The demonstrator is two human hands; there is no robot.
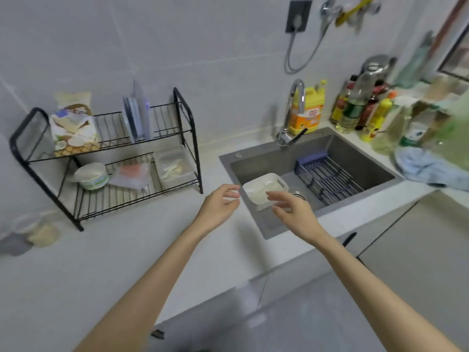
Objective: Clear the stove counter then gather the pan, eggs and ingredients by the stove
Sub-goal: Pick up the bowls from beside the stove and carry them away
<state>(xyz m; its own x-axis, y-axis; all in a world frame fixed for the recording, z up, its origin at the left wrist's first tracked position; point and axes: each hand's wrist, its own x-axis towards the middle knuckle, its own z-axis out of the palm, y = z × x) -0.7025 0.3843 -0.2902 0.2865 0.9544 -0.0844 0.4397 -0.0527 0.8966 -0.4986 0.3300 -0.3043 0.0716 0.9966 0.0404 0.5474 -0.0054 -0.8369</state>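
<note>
A white plastic container (261,190) with side handles sits inside the grey sink (355,158), near its front left corner. My left hand (219,203) hovers over the counter just left of the container, fingers loosely curled and holding nothing. My right hand (291,207) hovers at the container's front right edge, fingers relaxed and empty; whether it touches the rim is unclear. No pan, eggs or stove are in view.
A black two-tier rack (187,123) holds a food bag, boards, a bowl (92,176) and a clear box. A blue drain basket (327,177) lies in the sink. Tap (294,107), detergent jug, oil and sauce bottles (355,107) and a blue cloth (429,168) line the right.
</note>
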